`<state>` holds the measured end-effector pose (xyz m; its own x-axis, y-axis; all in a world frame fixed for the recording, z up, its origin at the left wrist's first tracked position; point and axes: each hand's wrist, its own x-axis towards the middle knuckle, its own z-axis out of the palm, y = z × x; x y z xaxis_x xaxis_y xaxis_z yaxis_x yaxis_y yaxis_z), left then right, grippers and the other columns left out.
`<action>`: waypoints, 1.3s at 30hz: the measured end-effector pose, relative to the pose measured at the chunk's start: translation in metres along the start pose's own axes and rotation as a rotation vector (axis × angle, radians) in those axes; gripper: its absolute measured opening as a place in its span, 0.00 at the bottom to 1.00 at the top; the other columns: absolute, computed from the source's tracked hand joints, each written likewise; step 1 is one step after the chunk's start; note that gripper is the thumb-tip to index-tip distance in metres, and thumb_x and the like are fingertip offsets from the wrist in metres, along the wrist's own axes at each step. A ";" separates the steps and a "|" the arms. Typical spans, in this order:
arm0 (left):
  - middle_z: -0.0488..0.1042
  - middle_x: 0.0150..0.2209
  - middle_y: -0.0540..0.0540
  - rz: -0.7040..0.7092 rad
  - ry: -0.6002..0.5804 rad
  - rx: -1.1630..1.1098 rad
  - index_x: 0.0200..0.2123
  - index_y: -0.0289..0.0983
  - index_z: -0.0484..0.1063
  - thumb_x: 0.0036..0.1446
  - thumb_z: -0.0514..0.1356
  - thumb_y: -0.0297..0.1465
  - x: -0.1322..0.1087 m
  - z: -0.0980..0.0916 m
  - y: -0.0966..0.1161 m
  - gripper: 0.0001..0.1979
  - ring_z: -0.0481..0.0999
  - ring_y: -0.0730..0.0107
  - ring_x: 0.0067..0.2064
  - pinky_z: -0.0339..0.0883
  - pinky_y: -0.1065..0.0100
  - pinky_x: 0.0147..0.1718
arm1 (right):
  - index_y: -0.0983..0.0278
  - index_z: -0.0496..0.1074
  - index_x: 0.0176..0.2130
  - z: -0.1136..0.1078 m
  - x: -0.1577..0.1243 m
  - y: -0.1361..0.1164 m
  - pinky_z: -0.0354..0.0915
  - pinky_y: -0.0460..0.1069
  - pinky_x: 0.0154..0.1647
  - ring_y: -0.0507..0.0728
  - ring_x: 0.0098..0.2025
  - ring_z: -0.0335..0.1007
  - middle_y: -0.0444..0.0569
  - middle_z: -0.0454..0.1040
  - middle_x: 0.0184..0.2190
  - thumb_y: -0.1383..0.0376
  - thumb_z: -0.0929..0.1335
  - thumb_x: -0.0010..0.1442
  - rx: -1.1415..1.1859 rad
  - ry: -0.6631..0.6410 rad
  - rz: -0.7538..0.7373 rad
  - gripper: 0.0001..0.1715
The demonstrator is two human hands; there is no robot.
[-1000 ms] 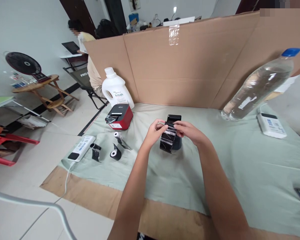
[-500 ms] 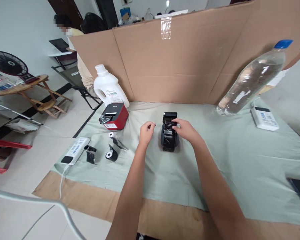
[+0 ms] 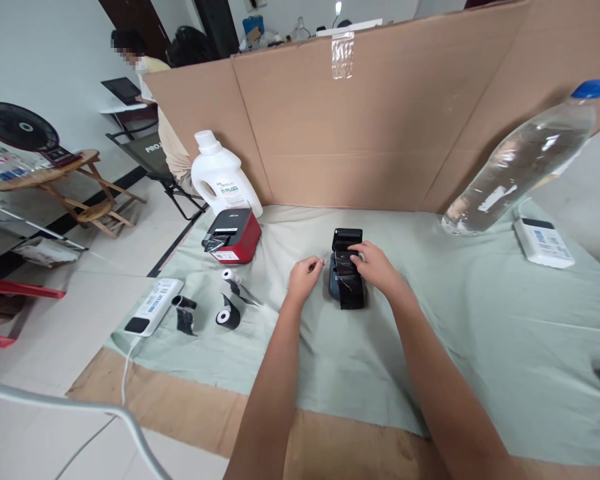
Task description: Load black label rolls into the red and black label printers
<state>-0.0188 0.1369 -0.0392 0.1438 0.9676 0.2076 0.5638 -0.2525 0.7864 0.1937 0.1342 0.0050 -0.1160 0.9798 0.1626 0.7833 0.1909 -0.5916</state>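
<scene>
A small black printer point(image 3: 341, 288) sits on the green cloth point(image 3: 430, 320) with a strip of shiny black ribbon point(image 3: 351, 293) draped over its front. My right hand point(image 3: 377, 268) rests on top of the printer, fingers pressed on the ribbon near the open lid point(image 3: 347, 237). My left hand point(image 3: 304, 277) hovers just left of the printer, apart from it, fingers curled in a pinch with nothing I can make out between them.
A red printer point(image 3: 233, 235) and a white jug point(image 3: 223, 177) stand at the back left. Black ribbon rolls point(image 3: 229, 313), a white core point(image 3: 229, 275) and a power strip point(image 3: 153, 307) lie left. A water bottle point(image 3: 520, 167) leans right against the cardboard wall point(image 3: 370, 127). A seated person point(image 3: 165, 133) is behind.
One second ago both hands held the ribbon up over the printer. My left hand has let go and drawn left; my right hand has laid the ribbon down on the printer.
</scene>
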 end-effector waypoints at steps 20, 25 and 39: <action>0.73 0.26 0.51 -0.051 0.006 -0.021 0.29 0.39 0.74 0.65 0.54 0.41 0.004 0.003 -0.002 0.17 0.69 0.71 0.30 0.58 0.71 0.32 | 0.65 0.79 0.50 -0.015 -0.001 -0.003 0.68 0.55 0.51 0.59 0.43 0.75 0.54 0.81 0.48 0.66 0.67 0.61 0.291 -0.071 0.196 0.19; 0.72 0.26 0.51 -0.051 0.013 -0.030 0.29 0.39 0.74 0.65 0.55 0.41 0.004 0.003 -0.004 0.17 0.69 0.71 0.30 0.58 0.71 0.32 | 0.64 0.79 0.49 -0.015 -0.002 -0.005 0.67 0.53 0.51 0.59 0.45 0.76 0.52 0.81 0.47 0.65 0.66 0.62 0.330 -0.114 0.169 0.18; 0.72 0.26 0.51 -0.058 0.019 -0.086 0.30 0.39 0.75 0.64 0.55 0.40 0.003 0.000 -0.002 0.15 0.68 0.71 0.30 0.58 0.70 0.32 | 0.63 0.74 0.50 -0.024 -0.014 -0.027 0.65 0.56 0.51 0.64 0.53 0.67 0.55 0.77 0.48 0.71 0.64 0.64 -0.150 -0.119 0.051 0.17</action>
<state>-0.0195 0.1401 -0.0397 0.0972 0.9806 0.1703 0.4989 -0.1961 0.8442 0.1884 0.1133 0.0377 -0.1385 0.9897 0.0358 0.8711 0.1389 -0.4711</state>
